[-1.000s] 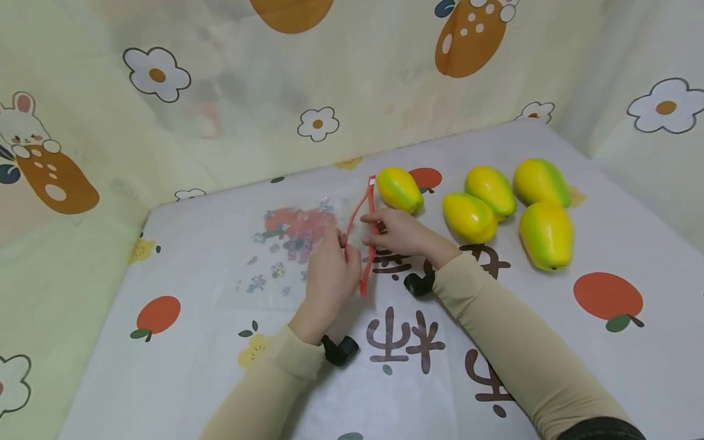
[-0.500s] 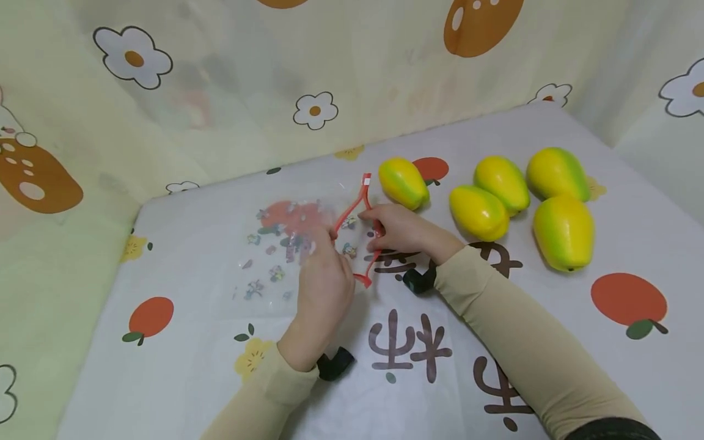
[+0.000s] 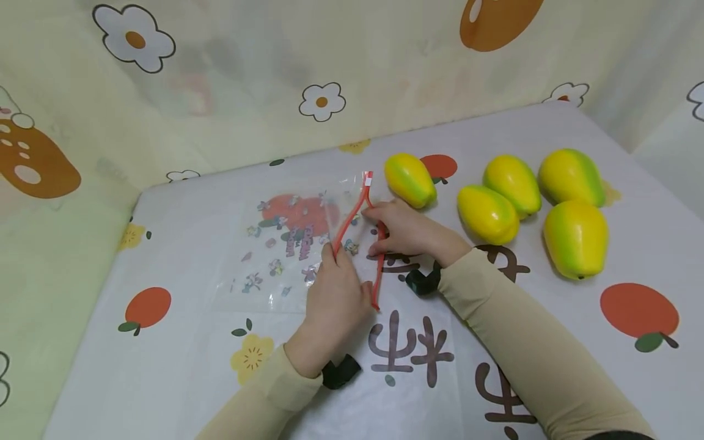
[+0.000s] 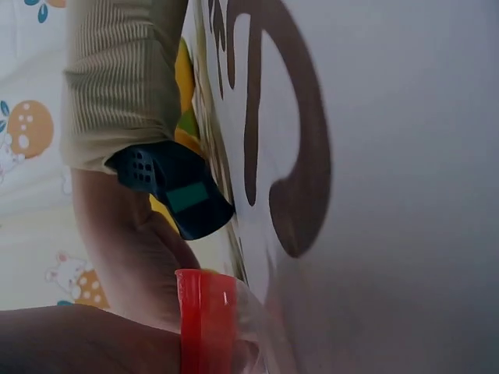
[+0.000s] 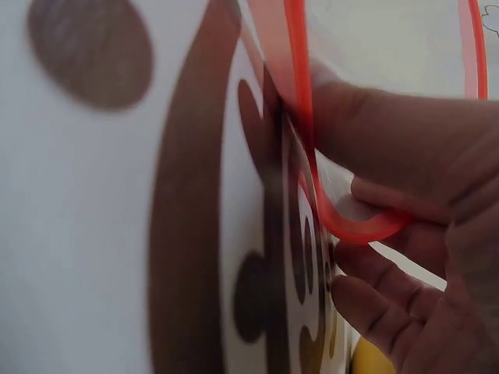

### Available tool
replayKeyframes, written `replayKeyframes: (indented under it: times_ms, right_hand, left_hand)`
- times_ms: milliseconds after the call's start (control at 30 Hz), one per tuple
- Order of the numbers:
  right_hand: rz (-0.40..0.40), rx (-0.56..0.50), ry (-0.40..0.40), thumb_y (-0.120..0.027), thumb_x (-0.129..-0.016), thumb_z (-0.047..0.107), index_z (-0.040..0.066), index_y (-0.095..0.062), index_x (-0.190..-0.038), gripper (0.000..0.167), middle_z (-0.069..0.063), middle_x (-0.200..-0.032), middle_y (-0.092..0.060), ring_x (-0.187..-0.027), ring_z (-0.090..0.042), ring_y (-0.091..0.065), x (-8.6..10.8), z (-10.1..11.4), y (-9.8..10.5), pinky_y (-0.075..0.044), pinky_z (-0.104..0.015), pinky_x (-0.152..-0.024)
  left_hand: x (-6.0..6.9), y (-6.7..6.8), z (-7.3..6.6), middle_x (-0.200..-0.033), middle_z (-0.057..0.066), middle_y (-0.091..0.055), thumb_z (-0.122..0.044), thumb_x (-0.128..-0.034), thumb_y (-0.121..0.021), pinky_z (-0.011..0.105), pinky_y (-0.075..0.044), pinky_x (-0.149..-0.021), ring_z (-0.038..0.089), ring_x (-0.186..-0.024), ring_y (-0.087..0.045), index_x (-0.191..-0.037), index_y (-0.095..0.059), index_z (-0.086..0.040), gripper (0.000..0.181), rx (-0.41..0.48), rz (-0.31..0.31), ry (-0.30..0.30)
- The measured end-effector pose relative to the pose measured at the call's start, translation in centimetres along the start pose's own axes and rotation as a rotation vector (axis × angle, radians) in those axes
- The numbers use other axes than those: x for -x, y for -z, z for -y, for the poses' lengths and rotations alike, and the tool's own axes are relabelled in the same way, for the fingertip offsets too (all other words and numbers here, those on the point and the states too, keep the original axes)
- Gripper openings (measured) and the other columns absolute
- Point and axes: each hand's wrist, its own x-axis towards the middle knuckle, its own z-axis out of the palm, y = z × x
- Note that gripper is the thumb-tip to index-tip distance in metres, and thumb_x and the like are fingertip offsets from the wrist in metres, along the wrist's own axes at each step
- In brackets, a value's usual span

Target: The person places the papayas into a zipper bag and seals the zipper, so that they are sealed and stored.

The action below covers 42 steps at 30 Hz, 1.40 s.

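A clear zip bag (image 3: 264, 263) with small cartoon prints lies flat, its red-edged mouth (image 3: 352, 220) facing right and spread apart. My left hand (image 3: 337, 296) pinches the near-left red edge between thumb and fingers. On the opposite red edge, my right hand (image 3: 404, 227) grips with thumb and fingers. The right wrist view shows the red strip (image 5: 299, 70) bending round beside the thumb of that right hand (image 5: 413, 156). In the left wrist view, the red strip (image 4: 207, 319) stands up close to the camera; most of the left hand is hidden there.
One yellow-green mango (image 3: 409, 180) lies just behind the right hand. Several more are grouped to the right, among them a mango (image 3: 487, 215) and a larger one (image 3: 575, 239). A printed cloth (image 3: 181, 366) covers the table, and a patterned curtain (image 3: 236, 122) hangs behind.
The bag's mouth has widened from a narrow slit as the two red edges were drawn apart. Both hands keep hold of their edges. The head view has shifted slightly.
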Motion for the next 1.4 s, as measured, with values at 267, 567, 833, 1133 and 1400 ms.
replayKeyframes:
  times_ms: [267, 567, 833, 1133, 1400]
  right_hand:
    - [0.02, 0.02, -0.012, -0.082, -0.086, 0.032, 0.003, -0.044, -0.154, 0.083, -0.02, -0.161, -0.039, -0.143, -0.039, -0.039, 0.8, -0.4, 0.0, -0.033, -0.052, -0.122]
    - [-0.006, 0.01, -0.02, -0.083, -0.086, 0.029, 0.002, -0.038, -0.156, 0.087, -0.02, -0.163, -0.036, -0.15, -0.04, -0.034, 1.3, -1.2, -0.1, -0.03, -0.054, -0.123]
    - [0.006, 0.008, -0.016, -0.083, -0.086, 0.03, 0.002, -0.038, -0.157, 0.088, -0.022, -0.164, -0.034, -0.15, -0.042, -0.033, 1.1, -1.2, 0.0, -0.029, -0.056, -0.123]
    - [0.012, 0.035, -0.006, -0.082, -0.086, 0.031, 0.002, -0.039, -0.156, 0.087, -0.023, -0.163, -0.033, -0.149, -0.043, -0.033, 0.8, -0.9, 0.4, -0.029, -0.057, -0.123]
    - [0.018, 0.049, -0.001, -0.082, -0.087, 0.03, 0.003, -0.04, -0.156, 0.085, -0.023, -0.164, -0.033, -0.148, -0.042, -0.034, 0.5, -0.5, 0.7, -0.031, -0.057, -0.122]
  left_hand:
    - [0.1, -0.6, -0.6, -0.161, 0.03, -0.026, -0.032, -0.0873, -0.076, 0.053, -0.061, -0.085, 0.043, -0.123, -0.055, -0.151, -0.029, 0.009, 0.089, -0.006, 0.047, 0.045]
    - [0.1, -1.2, -0.7, -0.159, 0.03, -0.025, -0.027, -0.0833, -0.08, 0.045, -0.063, -0.076, 0.036, -0.094, -0.065, -0.15, -0.03, 0.01, 0.091, 0.011, -0.031, 0.013]
    - [-0.1, -1.4, -0.5, -0.139, 0.025, -0.046, -0.038, -0.0844, -0.078, 0.045, -0.062, -0.073, 0.035, -0.098, -0.06, -0.143, -0.042, 0.004, 0.081, -0.095, 0.005, 0.039]
    - [-0.5, -1.4, 0.0, -0.117, 0.019, -0.057, -0.046, -0.0877, -0.07, 0.043, -0.055, -0.068, 0.033, -0.1, -0.052, -0.133, -0.061, -0.005, 0.062, -0.205, 0.021, 0.0]
    - [-0.5, -1.0, 0.0, -0.116, 0.021, -0.058, -0.049, -0.0889, -0.068, 0.043, -0.056, -0.071, 0.035, -0.101, -0.053, -0.127, -0.064, 0.001, 0.062, -0.218, 0.053, 0.031]
